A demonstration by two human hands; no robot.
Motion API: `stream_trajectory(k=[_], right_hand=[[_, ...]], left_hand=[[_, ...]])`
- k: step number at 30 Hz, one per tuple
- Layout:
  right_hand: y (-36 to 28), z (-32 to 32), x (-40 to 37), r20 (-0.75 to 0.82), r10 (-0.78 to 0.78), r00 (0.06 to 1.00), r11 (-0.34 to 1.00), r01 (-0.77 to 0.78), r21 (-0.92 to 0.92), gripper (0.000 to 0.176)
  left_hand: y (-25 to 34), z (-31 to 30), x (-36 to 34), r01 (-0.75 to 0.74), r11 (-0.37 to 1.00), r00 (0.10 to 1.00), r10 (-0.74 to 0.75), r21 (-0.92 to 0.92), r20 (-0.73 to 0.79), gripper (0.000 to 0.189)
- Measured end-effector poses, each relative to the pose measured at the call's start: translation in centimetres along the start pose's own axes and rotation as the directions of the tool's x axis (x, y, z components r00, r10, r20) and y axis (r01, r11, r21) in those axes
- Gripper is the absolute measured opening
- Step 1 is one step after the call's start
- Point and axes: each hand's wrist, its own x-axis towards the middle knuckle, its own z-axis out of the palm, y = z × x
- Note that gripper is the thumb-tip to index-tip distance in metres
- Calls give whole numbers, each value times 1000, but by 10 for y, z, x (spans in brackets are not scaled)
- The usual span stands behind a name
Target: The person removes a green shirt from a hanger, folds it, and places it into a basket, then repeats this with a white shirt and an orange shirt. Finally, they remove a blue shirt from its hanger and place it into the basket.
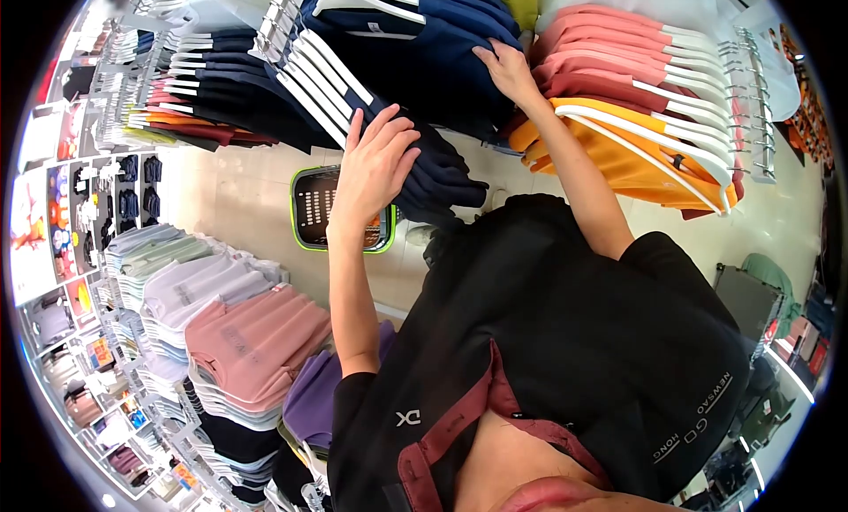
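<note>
My left hand [375, 163] lies with its fingers spread over a bunch of navy garments [433, 172], at the lower end of their white hangers [322, 83]. My right hand [508, 70] reaches to the side of a second navy bunch [433, 53] on the same rail. Its fingers are apart and touch the fabric; their tips are partly hard to make out. Between the two bunches, a gap shows the dark front of a navy shirt.
Pink and red tops [609, 53] and a yellow-orange top [627, 150] hang at right. A green-rimmed black basket [298, 220] sits on the floor below my left hand. More racks stand at left, with a pink sweatshirt [252, 340] and dark garments [230, 88].
</note>
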Motion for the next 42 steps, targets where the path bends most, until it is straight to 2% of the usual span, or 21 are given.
stream_trajectory(k=[4, 6, 7, 8, 9, 10, 11, 15, 19, 24, 27, 30, 32, 34, 36, 38, 39, 40, 42], right_hand=[[-14, -5, -9, -10, 26, 1000, 1000, -26, -3, 52], [-31, -9, -19, 88, 66, 994, 996, -60, -69, 45], [-42, -6, -31, 100, -42, 994, 999, 43, -8, 40], [-65, -7, -46, 123, -175, 977, 985, 175, 9, 42], [-71, 4, -62, 51, -357, 933, 934, 356, 20, 43], [-80, 10, -76, 81, -381, 921, 924, 378, 48, 44], [-92, 12, -87, 162, -306, 938, 951, 297, 82, 45], [-103, 29, -97, 79, -315, 946, 937, 297, 184, 47], [-105, 29, -100, 124, -298, 947, 949, 280, 144, 52], [-105, 30, -104, 110, -316, 942, 942, 298, 154, 54], [-103, 30, -105, 118, -313, 942, 942, 292, 162, 53], [-102, 22, -101, 162, -311, 937, 948, 295, 119, 49], [-103, 4, -92, 385, -296, 874, 955, 282, 95, 45], [-93, -6, -71, 185, -504, 844, 864, 493, 105, 31], [-95, -22, -49, -76, -497, 864, 866, 499, 12, 30], [-92, -28, -36, -211, -397, 893, 918, 387, -89, 33], [-87, -23, -34, -177, -359, 916, 932, 343, -114, 41], [-87, -20, -39, -37, -252, 967, 963, 247, -112, 48], [-85, -8, -54, 66, -274, 960, 958, 278, -73, 53]], left_hand=[[2, 0, 1, 4, 1000, 1000, -4, 4, -6, 14], [1, 1, 1, 2, 1000, 1000, -2, 0, -10, 15], [1, 1, 1, 1, 1000, 1000, -1, -6, -9, 15], [1, 1, 2, -4, 1000, 1000, 4, -7, -5, 15], [1, 1, 3, -5, 1000, 1000, 5, 4, -2, 16], [2, 2, 5, -6, 1000, 1000, 6, 12, -1, 17], [2, 3, 7, -15, 1000, 1000, 15, 6, 2, 17], [3, 8, 10, -27, 999, 999, 28, 46, -24, 20], [4, 10, 12, 7, 999, 1000, -5, 39, -30, 17], [8, 9, 11, 26, 999, 999, -25, 29, -31, 16], [12, 7, 13, 34, 998, 999, -33, 44, -30, 24], [17, 10, 19, 96, 995, 990, -96, -7, -107, 28], [16, 13, 23, 55, 988, 993, -40, 141, -109, 31], [14, 15, 27, 45, 990, 989, -24, 135, -149, 27], [13, 18, 28, 51, 989, 987, -29, 136, -157, 24], [15, 18, 31, 47, 989, 985, -23, 141, -168, 22], [15, 19, 31, 46, 989, 985, -22, 138, -172, 21], [14, 20, 32, 44, 990, 984, -19, 136, -177, 20], [14, 21, 33, 24, 992, 985, -3, 126, -170, 20]])
